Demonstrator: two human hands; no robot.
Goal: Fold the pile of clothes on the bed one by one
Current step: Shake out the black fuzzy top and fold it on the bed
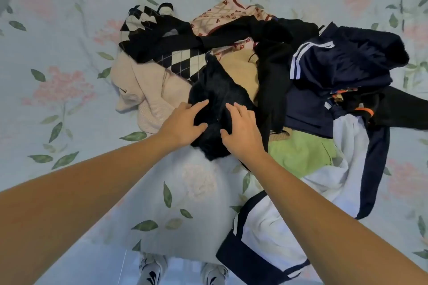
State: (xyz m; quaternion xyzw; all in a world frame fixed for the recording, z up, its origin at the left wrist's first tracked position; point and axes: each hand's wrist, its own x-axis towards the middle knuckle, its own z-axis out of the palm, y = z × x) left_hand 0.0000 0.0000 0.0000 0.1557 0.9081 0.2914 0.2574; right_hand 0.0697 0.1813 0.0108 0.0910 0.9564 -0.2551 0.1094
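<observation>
Resting on a black fuzzy garment (215, 90) at the near edge of the pile, the left hand (183, 125) and right hand (243, 132) lie with fingers spread and loose — neither grip closed on it. Around it sprawl an argyle knit (180, 60), a pink sweater (143, 88), a navy striped jacket (335, 62) and a green piece (298, 152) — all on the floral bed (58, 53).

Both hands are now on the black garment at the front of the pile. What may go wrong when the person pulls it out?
1. The black garment runs under the argyle sweater, so pulling may drag that along and scatter the pile.
2. The left hand and right hand lie close together on it, so it may come up bunched.
</observation>
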